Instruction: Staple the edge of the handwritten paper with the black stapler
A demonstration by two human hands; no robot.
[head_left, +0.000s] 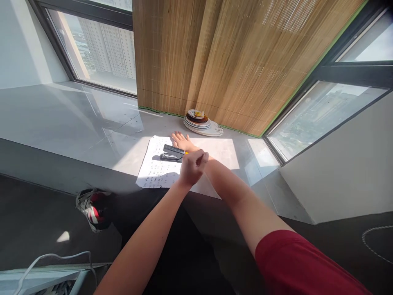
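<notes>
A black stapler (172,153) lies on a sheet of paper (150,172) with handwriting, its jaws apart and facing left. My left hand (193,166) is curled into a fist at the stapler's rear end, where a bit of yellow shows. Whatever is inside the fist, if anything, is hidden. Beyond the stapler my right hand (181,141) lies flat near the paper's upper right edge, fingers spread and holding nothing. My right forearm reaches across behind my left fist.
Stacked plates (199,124) stand on the grey sill (123,139) against a bamboo blind (199,61). Windows flank the blind. A shoe (93,209) shows below the sill's edge at left, and a white cable (55,255) at bottom left.
</notes>
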